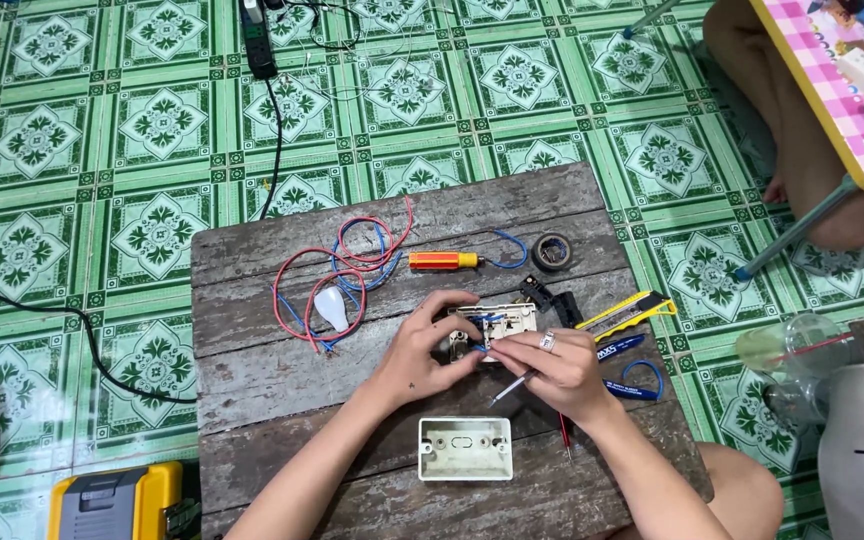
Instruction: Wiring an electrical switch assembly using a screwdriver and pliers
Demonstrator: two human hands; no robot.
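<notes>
Bright, even light fills the sharp, wide head view, soft short shadows lie under the forearms and beside the white box [465, 448] on the worktop [252, 380], the green floor tiles [72, 150] show a mild sheen, and tile lines bow slightly towards the frame's edges.

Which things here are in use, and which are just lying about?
In use: left hand, right hand, switch plate, thin screwdriver.
Lying about: wall box, bulb, orange screwdriver, tape roll, utility knife.
</notes>
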